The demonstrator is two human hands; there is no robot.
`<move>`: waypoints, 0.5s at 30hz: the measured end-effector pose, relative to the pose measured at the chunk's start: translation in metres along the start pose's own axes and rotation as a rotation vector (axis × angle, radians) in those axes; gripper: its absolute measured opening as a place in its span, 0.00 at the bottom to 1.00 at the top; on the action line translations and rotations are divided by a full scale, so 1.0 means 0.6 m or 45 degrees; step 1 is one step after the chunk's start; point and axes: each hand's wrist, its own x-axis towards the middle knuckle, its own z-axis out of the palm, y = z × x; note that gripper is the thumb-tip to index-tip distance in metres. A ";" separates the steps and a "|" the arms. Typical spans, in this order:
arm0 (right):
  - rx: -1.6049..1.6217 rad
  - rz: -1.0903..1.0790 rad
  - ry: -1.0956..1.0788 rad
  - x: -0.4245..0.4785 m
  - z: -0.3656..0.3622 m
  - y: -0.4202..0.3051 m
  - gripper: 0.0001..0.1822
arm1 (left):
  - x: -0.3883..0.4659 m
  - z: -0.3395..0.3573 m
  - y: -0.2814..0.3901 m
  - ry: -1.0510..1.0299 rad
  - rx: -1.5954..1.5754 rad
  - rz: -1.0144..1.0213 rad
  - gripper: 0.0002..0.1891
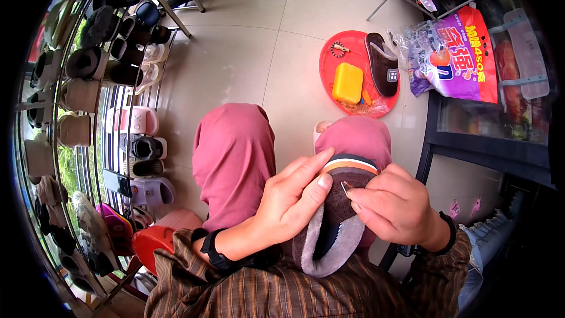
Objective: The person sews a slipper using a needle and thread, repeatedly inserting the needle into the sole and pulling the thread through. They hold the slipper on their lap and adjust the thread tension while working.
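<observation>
A dark brown knitted slipper (pixel 342 205) with a grey fleecy lining rests on my right thigh, its opening towards me. Black, white and orange bands edge its toe. My left hand (pixel 287 201) grips its left side, thumb flat on the upper. Over the upper, my right hand (pixel 390 203) pinches a thin metal needle-like piece (pixel 344 188) between thumb and forefinger; whether its tip enters the knit is not clear. Beyond my knees, the matching brown slipper (pixel 380 68) lies in a round red plastic tray (pixel 327 68) beside a yellow block-shaped object (pixel 348 84).
A beaded ring (pixel 337 51) and orange scraps also lie in the tray. A purple and red printed plastic bag (pixel 459 57) sits right of it. Metal racks of shoes (pixel 81 97) line the left, with a phone (pixel 117 182) on one. A dark-framed glass panel (pixel 485 141) stands right.
</observation>
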 end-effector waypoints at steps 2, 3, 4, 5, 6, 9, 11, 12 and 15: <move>-0.003 0.002 -0.003 0.001 0.000 0.000 0.16 | 0.000 0.002 0.003 0.027 0.021 0.020 0.19; -0.004 0.003 -0.002 0.001 0.001 -0.001 0.16 | 0.000 0.004 0.003 0.039 0.030 0.029 0.18; -0.004 0.004 0.000 0.001 0.001 -0.001 0.16 | 0.000 0.005 0.003 0.049 0.050 0.038 0.18; -0.011 0.006 0.019 0.002 0.003 -0.001 0.15 | 0.000 0.006 0.002 0.058 0.071 0.047 0.18; -0.018 0.008 0.037 0.003 0.004 -0.001 0.13 | -0.001 0.007 0.001 0.068 0.091 0.056 0.18; -0.028 0.014 0.051 0.004 0.006 -0.002 0.12 | -0.002 0.007 0.002 0.075 0.119 0.060 0.18; -0.020 0.010 0.036 0.005 0.005 -0.002 0.13 | -0.002 0.008 0.003 0.087 0.152 0.080 0.18; -0.013 0.007 0.021 0.004 0.003 -0.001 0.14 | -0.002 0.008 0.003 0.093 0.167 0.091 0.18; 0.013 0.006 0.027 0.004 0.004 0.000 0.15 | -0.004 0.009 0.001 0.101 0.190 0.104 0.19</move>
